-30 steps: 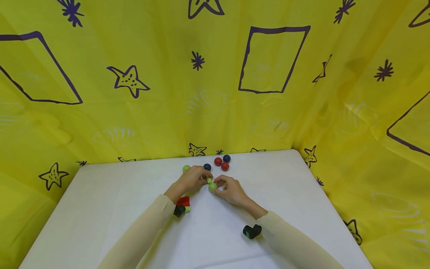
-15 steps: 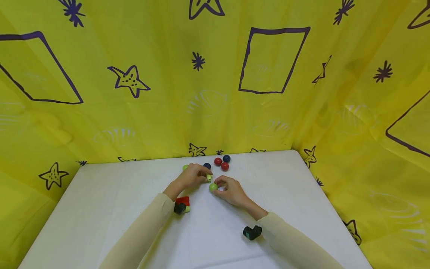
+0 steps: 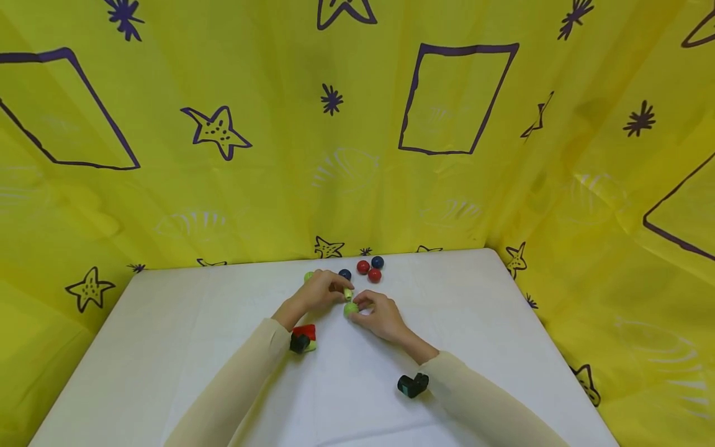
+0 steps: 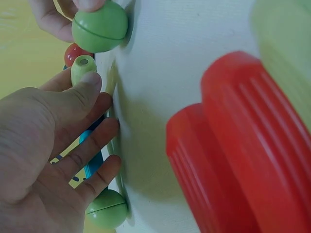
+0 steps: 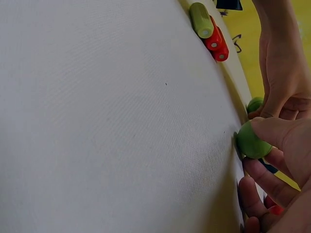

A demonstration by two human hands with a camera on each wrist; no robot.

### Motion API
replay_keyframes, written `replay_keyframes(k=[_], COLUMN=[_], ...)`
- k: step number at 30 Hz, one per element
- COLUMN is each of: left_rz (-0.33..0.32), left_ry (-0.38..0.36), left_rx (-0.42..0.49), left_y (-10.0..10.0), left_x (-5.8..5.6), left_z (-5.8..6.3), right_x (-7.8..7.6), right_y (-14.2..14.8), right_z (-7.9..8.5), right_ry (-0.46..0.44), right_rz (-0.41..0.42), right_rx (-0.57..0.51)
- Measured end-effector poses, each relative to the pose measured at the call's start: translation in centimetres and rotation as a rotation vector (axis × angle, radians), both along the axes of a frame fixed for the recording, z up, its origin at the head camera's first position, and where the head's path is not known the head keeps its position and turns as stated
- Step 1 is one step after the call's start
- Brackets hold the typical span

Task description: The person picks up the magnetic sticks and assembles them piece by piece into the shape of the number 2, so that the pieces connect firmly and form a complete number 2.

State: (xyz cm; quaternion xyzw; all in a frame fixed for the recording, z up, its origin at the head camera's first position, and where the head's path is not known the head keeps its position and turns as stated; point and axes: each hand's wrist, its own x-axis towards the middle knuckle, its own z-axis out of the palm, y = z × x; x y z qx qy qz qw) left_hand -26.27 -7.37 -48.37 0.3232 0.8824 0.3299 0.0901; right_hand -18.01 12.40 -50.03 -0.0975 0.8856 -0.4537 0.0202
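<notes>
Observed from beside the table (image 3: 184, 347): the left hand (image 3: 320, 292) pinches a light green stick (image 4: 77, 76) between thumb and forefinger, its other fingers loosely spread; the right hand (image 3: 382, 315) pinches a green ball (image 4: 97, 31) just off the stick's tip, the two apart. Whether that ball bears on the table I cannot tell. Principal hazard, in my judgement: the ball is smooth and round, so a push off its centre could roll it out of the right hand's hold. Second: the left thumb sits close to the stick's tip and could get in between the pieces. Third: the black wrist camera (image 3: 300, 343) on the left arm sits close by the red sticks (image 4: 255, 136); drawing that arm back might sweep them aside. Fourth: a second green ball (image 3: 309, 276) and a blue ball (image 3: 345, 274) lie just beyond the left hand, where a stray knuckle could set either rolling.
</notes>
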Motion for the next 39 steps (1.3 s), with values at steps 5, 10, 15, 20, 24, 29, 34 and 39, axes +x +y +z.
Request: replay_keyframes(k=[5,10,15,20,24,29,34,39], left_rz=[-0.002,-0.004,-0.006,0.003,0.004,0.014,0.013,0.016], left_ry=[0.009,0.008,-0.004,-0.004,0.006,0.019,0.023,0.035], left_rx=[0.002,-0.001,-0.001,-0.008,-0.009,-0.009,-0.009,-0.009], left_y=[0.0,0.1,0.2,0.3,0.2,0.3,0.4,0.5], left_x=[0.0,0.0,-0.1,0.0,0.1,0.2,0.2,0.2], left_z=[0.0,-0.1,-0.2,-0.1,0.0,0.1,0.0,-0.1], right_x=[-0.2,-0.2,-0.2,-0.2,-0.1,0.0,-0.1,-0.1], right_y=[-0.6,-1.0,-1.2,-1.2,-1.2,-1.1,-1.1,-1.1], right_z=[-0.1,0.1,0.2,0.1,0.0,0.0,0.0,0.0], right_ry=[-0.014,-0.024,-0.036,-0.055,-0.042,-0.015,-0.014,-0.013], right_rz=[-0.059,-0.102,-0.135,-0.147,-0.139,-0.134,-0.134,-0.129], right_rx=[0.01,0.033,0.04,0.037,0.024,0.0,-0.018,-0.008])
